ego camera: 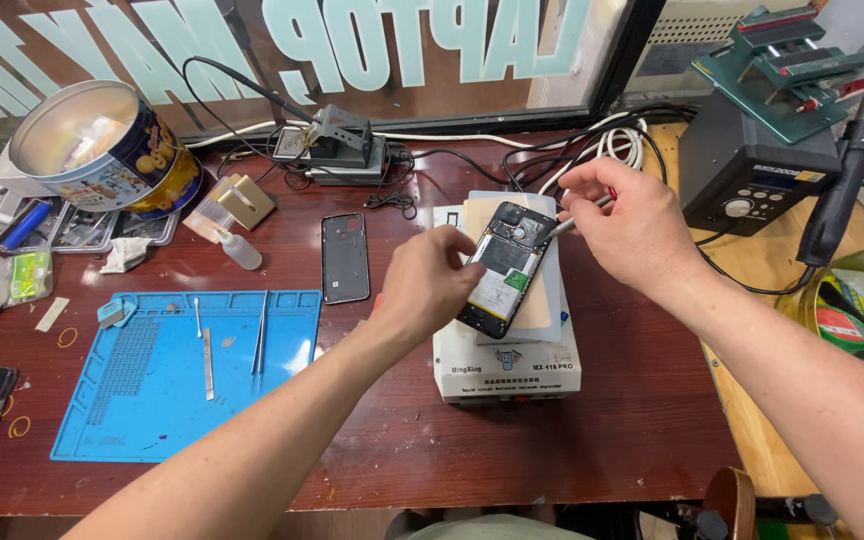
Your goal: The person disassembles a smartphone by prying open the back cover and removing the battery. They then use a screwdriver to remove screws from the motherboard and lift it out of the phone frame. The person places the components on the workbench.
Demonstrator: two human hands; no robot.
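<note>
Black plastic back cover (344, 258) is already off, left hand (422, 285) pinning the opened black smartphone (505, 270) on the white heating plate (507, 365), right hand (627, 225) pinching a thin metal tool (584, 212) at its top, so the insides look barely started.

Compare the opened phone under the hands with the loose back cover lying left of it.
The opened phone shows its insides, a battery and boards; the back cover is a plain dark shell with a camera cutout.
The phone rests tilted on the white machine; the cover lies flat on the wooden table.
The left hand steadies the phone and the right hand brings a tool to it; the cover lies untouched.
Both are dark, upright rectangles of similar size.
</note>
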